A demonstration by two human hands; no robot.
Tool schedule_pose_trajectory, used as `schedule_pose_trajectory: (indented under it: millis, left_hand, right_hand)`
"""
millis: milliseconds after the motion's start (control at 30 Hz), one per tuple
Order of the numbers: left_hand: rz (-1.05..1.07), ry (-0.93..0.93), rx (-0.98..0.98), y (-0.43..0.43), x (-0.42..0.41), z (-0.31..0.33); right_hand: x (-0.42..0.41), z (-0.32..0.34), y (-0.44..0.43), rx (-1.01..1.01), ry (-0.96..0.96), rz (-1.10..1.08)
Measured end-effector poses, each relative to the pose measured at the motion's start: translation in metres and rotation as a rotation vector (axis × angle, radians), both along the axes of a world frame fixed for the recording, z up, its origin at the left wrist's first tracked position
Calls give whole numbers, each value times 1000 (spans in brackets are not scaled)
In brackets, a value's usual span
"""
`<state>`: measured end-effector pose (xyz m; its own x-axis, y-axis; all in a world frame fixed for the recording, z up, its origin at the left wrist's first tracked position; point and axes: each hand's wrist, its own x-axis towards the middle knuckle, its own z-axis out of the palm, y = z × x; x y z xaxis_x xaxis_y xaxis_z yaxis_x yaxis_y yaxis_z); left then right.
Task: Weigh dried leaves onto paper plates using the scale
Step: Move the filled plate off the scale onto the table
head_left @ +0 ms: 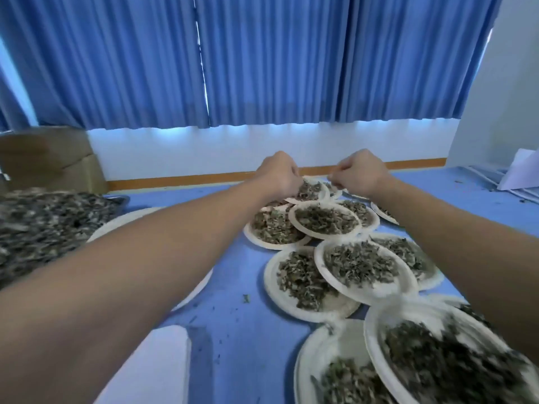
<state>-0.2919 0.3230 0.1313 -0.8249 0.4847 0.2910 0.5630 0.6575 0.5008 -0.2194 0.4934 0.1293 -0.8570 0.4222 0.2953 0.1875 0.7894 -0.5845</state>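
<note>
Two hands, L hand (280, 176) & R hand (361, 174), pinch far plate (323, 195) edges; open table (233, 287) strip left of plates (270, 277).

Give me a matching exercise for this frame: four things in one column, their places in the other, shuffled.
Things:
1. cardboard box
2. leaf heap
3. white folded sheet
4. curtains

Places:
A. far right
B. hanging across the back
C. far left, behind the loose leaves
D. near left, piled high

Pairs: 1-C, 2-D, 3-A, 4-B
</note>
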Motion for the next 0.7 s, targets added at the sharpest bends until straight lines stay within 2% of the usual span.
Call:
schedule_pose_trajectory:
  millis: [233, 333, 533, 700]
  left_hand:
    - [120, 34, 19, -167, 42, 5]
    - [127, 41, -40, -228, 60, -8]
    - [2, 80, -111, -301, 78, -39]
    - [22, 165, 65, -325, 86, -63]
  right_hand:
    - [33, -21, -197, 156, 168, 477]
    - [41, -40, -243, 149, 98, 610]
    - [37, -60, -272, 146, 73, 733]
    - [29, -49, -266, 89, 36, 756]
